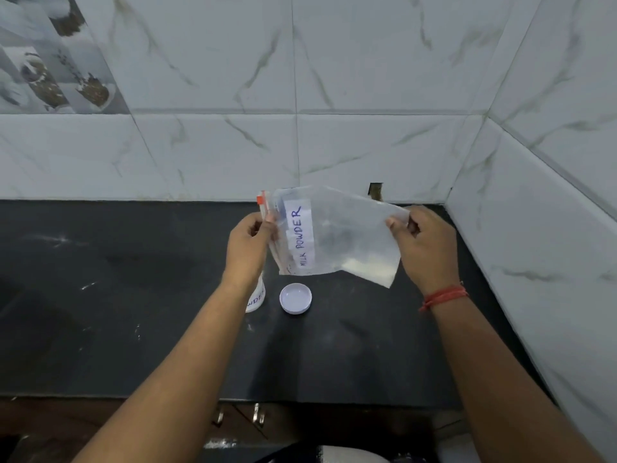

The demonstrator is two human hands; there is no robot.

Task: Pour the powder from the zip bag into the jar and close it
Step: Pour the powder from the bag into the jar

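Both hands held a clear zip bag (337, 235) in the air above a dark bench (133, 295), just right of the frame's centre. The left hand (248, 243) pinched the bag's zip end at its 9 o'clock side, fingers (267, 225) closed on the plastic beside the orange-and-white zip strip (262, 203). The right hand (425, 245) gripped the opposite edge at 3 o'clock, thumb and fingers folded tight over the plastic. The bag lay turned sideways, so its white label (300, 237), handwritten "MILK POWDER", read from bottom to top. A small heap of white powder (367, 267) sat in the bag's lower corner, toward 5 o'clock of the label. The jar (256, 297) stood on the bench directly beneath the left wrist, mostly hidden by it; only part of its white side with some lettering showed, and whether its mouth was open could not be told. A round white lid (295, 298) lay on the bench just beside the jar at its 3 o'clock, apart from it, hollow side up. A red thread band (444, 296) circled the right wrist. Pale marble-look wall tiles (300, 95) rose behind the bench at 12 o'clock and along 3 o'clock, and faint white smudges marked the bench toward 9 o'clock.
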